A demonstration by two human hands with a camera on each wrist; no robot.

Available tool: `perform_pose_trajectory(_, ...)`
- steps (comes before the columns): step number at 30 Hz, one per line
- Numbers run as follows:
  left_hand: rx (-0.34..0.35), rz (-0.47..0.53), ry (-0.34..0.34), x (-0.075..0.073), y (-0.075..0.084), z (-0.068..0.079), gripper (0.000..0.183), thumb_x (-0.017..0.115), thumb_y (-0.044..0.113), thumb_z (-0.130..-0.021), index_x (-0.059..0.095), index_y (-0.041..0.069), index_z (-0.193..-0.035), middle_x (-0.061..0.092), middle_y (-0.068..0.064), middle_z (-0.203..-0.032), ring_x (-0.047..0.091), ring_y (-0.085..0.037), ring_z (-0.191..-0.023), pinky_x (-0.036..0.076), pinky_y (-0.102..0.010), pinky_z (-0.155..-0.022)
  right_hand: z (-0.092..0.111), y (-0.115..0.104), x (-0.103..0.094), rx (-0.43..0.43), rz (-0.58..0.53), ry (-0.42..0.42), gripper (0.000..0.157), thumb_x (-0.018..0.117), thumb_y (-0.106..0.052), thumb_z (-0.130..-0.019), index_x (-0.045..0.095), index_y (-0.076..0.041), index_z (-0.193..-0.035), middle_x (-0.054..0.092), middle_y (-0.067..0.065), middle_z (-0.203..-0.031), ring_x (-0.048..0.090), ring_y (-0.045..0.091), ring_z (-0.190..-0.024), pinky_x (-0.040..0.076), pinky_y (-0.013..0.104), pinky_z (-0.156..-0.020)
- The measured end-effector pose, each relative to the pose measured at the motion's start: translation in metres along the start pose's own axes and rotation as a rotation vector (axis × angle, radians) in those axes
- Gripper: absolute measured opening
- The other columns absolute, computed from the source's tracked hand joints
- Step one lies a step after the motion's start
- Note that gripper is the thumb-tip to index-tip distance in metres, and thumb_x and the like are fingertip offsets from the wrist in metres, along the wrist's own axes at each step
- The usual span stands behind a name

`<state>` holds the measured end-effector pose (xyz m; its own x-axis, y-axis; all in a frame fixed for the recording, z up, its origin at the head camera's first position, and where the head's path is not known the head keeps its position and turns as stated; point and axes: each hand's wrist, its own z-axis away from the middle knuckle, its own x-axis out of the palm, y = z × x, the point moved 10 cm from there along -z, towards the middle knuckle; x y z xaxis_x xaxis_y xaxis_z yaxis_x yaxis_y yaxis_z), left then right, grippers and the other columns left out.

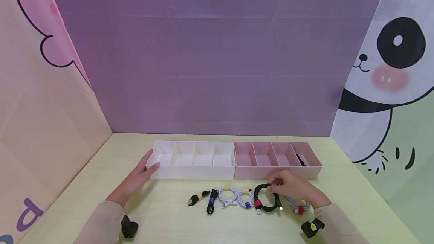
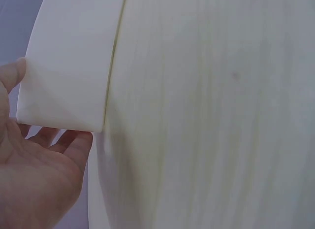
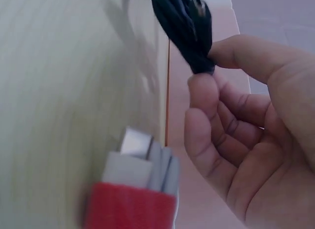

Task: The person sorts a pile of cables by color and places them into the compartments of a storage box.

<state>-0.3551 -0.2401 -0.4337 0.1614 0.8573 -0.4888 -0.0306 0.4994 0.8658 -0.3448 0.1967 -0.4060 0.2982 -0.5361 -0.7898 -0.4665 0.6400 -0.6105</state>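
My right hand (image 1: 293, 187) pinches a coiled black cable (image 1: 260, 190) with a red tie between thumb and forefinger, in front of the pink divided box (image 1: 261, 173). Its coil overlaps the tabletop in the head view. My left hand (image 1: 137, 178) holds the left end of the white divided box (image 1: 193, 173), thumb at the rim and fingers along the end wall. Just right of the black coil lies a pale cable (image 1: 306, 207) with a red tie (image 3: 130, 207), partly hidden by my right hand. A small black item (image 1: 300, 160) sits in the pink box's rightmost compartment.
Left of the black coil lie two pale coiled cables (image 1: 245, 199) with yellow and blue ties, a black cable (image 1: 212, 200) with a blue tie and another (image 1: 194, 199) with a yellow tie. Both boxes stand end to end before a purple backdrop (image 1: 217, 67).
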Motion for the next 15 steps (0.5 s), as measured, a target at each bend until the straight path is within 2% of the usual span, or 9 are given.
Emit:
perform_pose_trajectory(8, 0.001, -0.007, 0.001, 0.0001, 0.0002, 0.0004, 0.088, 0.046, 0.058, -0.102, -0.01, 0.024, -0.161, 0.004, -0.028, -0.163, 0.021, -0.049, -0.143, 0.016, -0.071, -0.111, 0.0014, 0.0015, -0.0016, 0.046, -0.014, 0.004, 0.008, 0.073, -0.02, -0.093, 0.072, -0.014, -0.087, 0.06, -0.009, -0.073, 0.053, 0.006, -0.061, 0.046, 0.023, -0.053)
perform_pose_trajectory(15, 0.0, -0.001, 0.002, -0.0001, 0.0, 0.0005, 0.088, 0.045, 0.058, -0.102, -0.01, 0.025, -0.161, 0.002, -0.027, -0.163, 0.018, -0.051, -0.144, 0.013, -0.072, -0.111, 0.0028, -0.0009, -0.0028, 0.03, -0.04, 0.007, 0.009, 0.073, -0.019, -0.093, 0.072, -0.012, -0.089, 0.061, -0.008, -0.075, 0.053, 0.007, -0.064, 0.047, 0.024, -0.055)
